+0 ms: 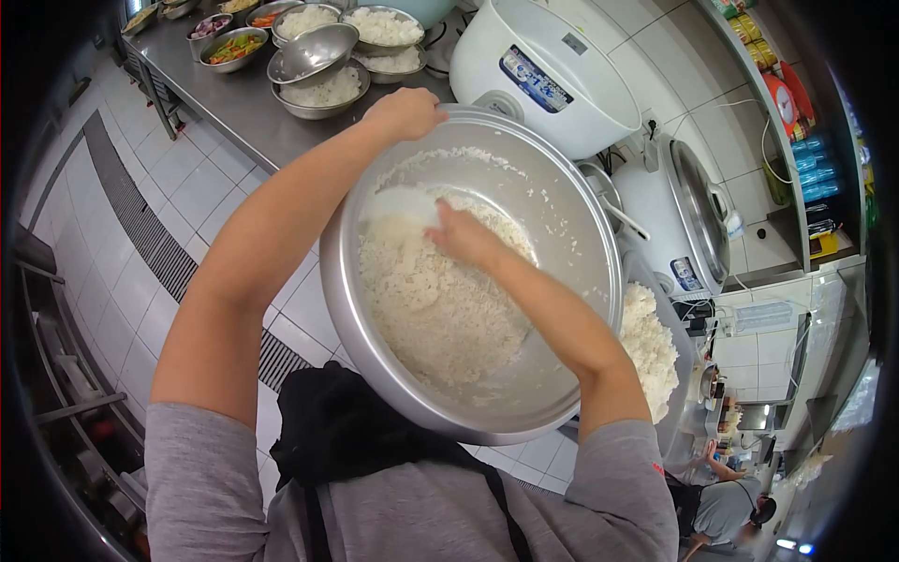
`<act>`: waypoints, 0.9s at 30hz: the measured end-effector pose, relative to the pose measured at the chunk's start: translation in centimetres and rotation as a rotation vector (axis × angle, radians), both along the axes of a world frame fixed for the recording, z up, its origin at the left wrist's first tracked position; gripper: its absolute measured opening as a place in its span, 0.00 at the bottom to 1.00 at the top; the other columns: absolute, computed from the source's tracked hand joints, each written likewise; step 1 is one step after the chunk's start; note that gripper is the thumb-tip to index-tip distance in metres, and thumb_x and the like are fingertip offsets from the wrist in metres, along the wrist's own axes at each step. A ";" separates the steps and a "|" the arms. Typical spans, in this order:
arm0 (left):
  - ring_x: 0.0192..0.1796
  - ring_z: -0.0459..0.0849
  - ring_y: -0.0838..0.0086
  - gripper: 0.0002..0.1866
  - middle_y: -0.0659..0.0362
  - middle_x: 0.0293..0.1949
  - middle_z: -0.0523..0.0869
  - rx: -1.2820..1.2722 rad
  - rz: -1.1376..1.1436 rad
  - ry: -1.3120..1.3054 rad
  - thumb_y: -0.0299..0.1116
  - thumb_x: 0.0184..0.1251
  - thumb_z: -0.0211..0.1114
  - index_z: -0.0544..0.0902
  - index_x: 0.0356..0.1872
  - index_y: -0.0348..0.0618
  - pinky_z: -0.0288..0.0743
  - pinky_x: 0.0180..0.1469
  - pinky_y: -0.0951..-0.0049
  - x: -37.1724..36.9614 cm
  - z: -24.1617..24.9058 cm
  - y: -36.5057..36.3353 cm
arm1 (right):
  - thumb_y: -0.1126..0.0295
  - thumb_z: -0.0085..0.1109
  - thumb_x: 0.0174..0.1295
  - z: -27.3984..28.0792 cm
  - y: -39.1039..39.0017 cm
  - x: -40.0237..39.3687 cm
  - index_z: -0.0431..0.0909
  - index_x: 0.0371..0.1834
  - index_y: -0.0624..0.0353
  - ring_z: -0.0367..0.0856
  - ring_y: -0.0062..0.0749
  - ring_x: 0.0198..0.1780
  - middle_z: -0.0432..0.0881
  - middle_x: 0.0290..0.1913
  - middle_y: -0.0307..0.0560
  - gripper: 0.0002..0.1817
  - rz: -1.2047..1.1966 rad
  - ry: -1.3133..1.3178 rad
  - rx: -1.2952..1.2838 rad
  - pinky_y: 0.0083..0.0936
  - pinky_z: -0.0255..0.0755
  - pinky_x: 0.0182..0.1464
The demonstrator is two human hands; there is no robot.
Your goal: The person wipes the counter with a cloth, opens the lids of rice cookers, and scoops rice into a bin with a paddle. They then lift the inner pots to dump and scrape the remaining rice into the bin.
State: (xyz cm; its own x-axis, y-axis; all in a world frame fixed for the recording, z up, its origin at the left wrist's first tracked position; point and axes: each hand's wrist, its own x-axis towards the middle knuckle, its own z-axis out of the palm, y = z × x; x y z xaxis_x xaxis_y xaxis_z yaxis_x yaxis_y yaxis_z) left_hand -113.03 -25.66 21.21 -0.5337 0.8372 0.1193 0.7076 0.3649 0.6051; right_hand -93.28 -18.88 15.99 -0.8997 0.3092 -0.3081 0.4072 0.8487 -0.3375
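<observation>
My left hand (405, 114) is closed over the far rim of a large metal rice pot (571, 220), which is tilted toward me. Cooked white rice (440, 309) covers the bottom and the lower wall, and loose grains cling higher up. Inside the pot, my right hand (461, 236) is closed on what looks like a white rice paddle (398, 204), pressed at the rice. The paddle is blurred and pale against the grains, so its edges are hard to make out.
Several metal bowls of rice (328, 89) and a bowl of cut vegetables (234, 49) stand on the steel counter (211, 89). Beyond the pot are a white rice cooker body (552, 66) and a lidded cooker (670, 220). More rice (648, 351) lies in a tray at right. Another person (726, 510) works farther off.
</observation>
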 end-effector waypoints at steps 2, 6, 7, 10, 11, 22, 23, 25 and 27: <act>0.43 0.79 0.58 0.21 0.50 0.38 0.81 0.004 -0.047 0.021 0.47 0.58 0.53 0.78 0.43 0.42 0.70 0.47 0.63 -0.2 0.2 0.2 | 0.63 0.44 0.61 2.0 -3.7 1.7 0.61 0.50 0.62 0.77 0.50 0.39 0.77 0.36 0.60 0.18 0.179 -0.147 0.006 0.39 0.70 0.41; 0.45 0.78 0.57 0.24 0.49 0.41 0.80 0.034 -0.027 0.082 0.49 0.59 0.52 0.75 0.47 0.41 0.70 0.49 0.64 0.0 1.2 0.6 | 0.65 0.42 0.61 6.2 -5.2 4.7 0.61 0.51 0.63 0.76 0.51 0.39 0.77 0.33 0.60 0.18 0.277 -0.309 0.043 0.39 0.71 0.42; 0.46 0.78 0.56 0.25 0.48 0.42 0.80 0.004 -0.015 0.137 0.49 0.60 0.51 0.73 0.50 0.40 0.70 0.49 0.63 -0.1 1.0 0.7 | 0.66 0.43 0.61 4.1 -2.3 6.1 0.60 0.51 0.62 0.76 0.50 0.33 0.76 0.30 0.60 0.17 0.154 -0.137 0.150 0.39 0.71 0.37; 0.46 0.77 0.53 0.26 0.46 0.43 0.79 -0.066 -0.027 0.149 0.50 0.62 0.47 0.70 0.53 0.39 0.69 0.50 0.62 -0.6 -0.5 -0.3 | 0.70 0.43 0.59 5.0 3.7 9.2 0.59 0.52 0.62 0.75 0.49 0.21 0.76 0.27 0.59 0.18 -0.629 -0.023 -0.082 0.39 0.72 0.32; 0.46 0.76 0.52 0.26 0.44 0.42 0.79 -0.103 -0.040 0.103 0.49 0.63 0.45 0.69 0.53 0.39 0.69 0.49 0.61 -0.6 -0.7 -0.9 | 0.71 0.43 0.59 5.5 5.0 10.2 0.58 0.54 0.63 0.75 0.49 0.20 0.76 0.27 0.59 0.19 -0.787 -0.006 -0.113 0.39 0.72 0.33; 0.44 0.76 0.49 0.27 0.40 0.38 0.79 -0.056 -0.081 0.069 0.51 0.66 0.38 0.71 0.48 0.35 0.68 0.47 0.57 1.3 0.4 -1.7 | 0.65 0.37 0.63 1.6 4.6 0.4 0.60 0.49 0.63 0.77 0.55 0.33 0.77 0.29 0.64 0.15 -0.107 0.208 0.271 0.44 0.68 0.36; 0.44 0.76 0.49 0.28 0.40 0.37 0.79 -0.027 -0.093 0.086 0.52 0.66 0.38 0.71 0.48 0.35 0.68 0.47 0.57 0.7 0.3 -1.1 | 0.65 0.39 0.63 2.5 3.0 -0.3 0.58 0.52 0.63 0.77 0.54 0.32 0.77 0.28 0.63 0.17 -0.020 0.156 0.292 0.45 0.69 0.35; 0.45 0.76 0.50 0.28 0.41 0.39 0.78 -0.028 -0.138 0.079 0.51 0.66 0.38 0.71 0.49 0.36 0.68 0.48 0.58 -0.4 0.1 -0.1 | 0.64 0.39 0.63 2.2 0.6 -0.2 0.58 0.56 0.60 0.77 0.52 0.33 0.77 0.30 0.61 0.20 0.188 0.010 0.308 0.44 0.70 0.35; 0.46 0.75 0.51 0.28 0.41 0.41 0.78 -0.007 -0.165 0.089 0.51 0.66 0.38 0.71 0.50 0.36 0.68 0.48 0.59 -0.9 1.2 0.6 | 0.64 0.37 0.63 2.9 -0.2 0.4 0.58 0.58 0.56 0.77 0.51 0.35 0.77 0.33 0.60 0.20 0.328 -0.073 0.330 0.42 0.71 0.36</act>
